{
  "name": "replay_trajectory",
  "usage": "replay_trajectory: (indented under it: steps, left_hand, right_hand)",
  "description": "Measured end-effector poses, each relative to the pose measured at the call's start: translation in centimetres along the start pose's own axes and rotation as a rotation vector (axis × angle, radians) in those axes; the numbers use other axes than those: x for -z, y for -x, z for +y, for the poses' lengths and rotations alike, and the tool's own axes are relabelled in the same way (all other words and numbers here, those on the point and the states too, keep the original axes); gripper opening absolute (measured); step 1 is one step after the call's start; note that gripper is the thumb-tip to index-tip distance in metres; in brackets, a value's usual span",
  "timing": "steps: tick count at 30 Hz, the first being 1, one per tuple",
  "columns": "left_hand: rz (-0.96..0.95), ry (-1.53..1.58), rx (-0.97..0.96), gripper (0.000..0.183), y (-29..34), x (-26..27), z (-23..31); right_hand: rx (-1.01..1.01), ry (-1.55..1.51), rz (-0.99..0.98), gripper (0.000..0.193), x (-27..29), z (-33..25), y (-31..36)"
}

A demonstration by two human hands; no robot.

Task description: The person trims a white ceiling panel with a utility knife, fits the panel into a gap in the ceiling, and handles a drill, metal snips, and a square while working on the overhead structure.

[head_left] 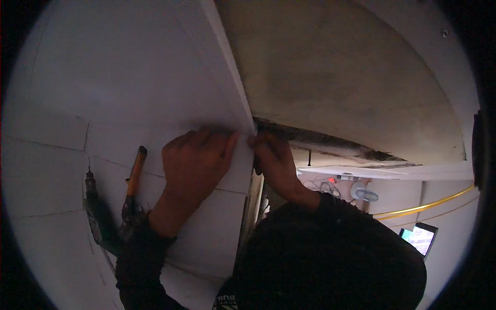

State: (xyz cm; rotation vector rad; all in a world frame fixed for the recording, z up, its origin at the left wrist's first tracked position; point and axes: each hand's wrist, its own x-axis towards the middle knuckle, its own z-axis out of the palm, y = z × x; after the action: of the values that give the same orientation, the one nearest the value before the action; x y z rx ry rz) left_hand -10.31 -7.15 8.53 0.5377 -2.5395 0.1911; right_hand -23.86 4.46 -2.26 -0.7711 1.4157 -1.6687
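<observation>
Dim, round fisheye view, straight down over two bare hands at work around a white strip point(235, 75), long and narrow. Runs slantwise from the top edge to the meeting point of the hands, as a border between a pale tiled surface point(46, 170) to its left and a broad beige board point(351, 77) to its right.

Left grip point(194, 155) just left of the strip's lower end: back of the hand uppermost, fingers curled under, thumb side close to the strip. Right grip point(276, 163) just right of the same end: fingers bent, tips near or against the strip's edge. Cannot tell a firm hold from a light touch for either grip, with fingertips lost in shadow.

Right of the strip's lower end, along the board's bottom, a dark, rough-edged seam point(330, 139); slightly below that, a thin dark pin point(309, 157), upright.

Well left of the strip and lower down, on the tiles, a dark green drill point(98, 219), thin bit pointing up the view. Between drill and strip, a tool with an orange handle point(135, 175), lower part dark and partly behind the left sleeve point(139, 268).

Far right of the strip and lower: tangled cables point(325, 186) near a red light point(331, 180), a fan point(366, 194), a curved yellow hose point(423, 208) and a glowing screen point(421, 237). Directly below the strip and rightward, black clothing point(330, 253).
</observation>
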Motion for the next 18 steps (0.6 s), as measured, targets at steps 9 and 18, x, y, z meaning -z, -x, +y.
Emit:
replay_trajectory:
  steps: [9, 18]
  left_hand:
    - [-0.056, -0.026, 0.005, 0.025, -0.63, 0.53, 0.14]
    - [-0.054, -0.01, -0.001, 0.021, -0.7, 0.42, 0.59]
  right_hand:
    - [-0.065, -0.05, 0.107, 0.03, -0.66, -1.27, -0.49]
    - [-0.215, -0.113, 0.114, 0.032, -0.26, -0.76, -0.15]
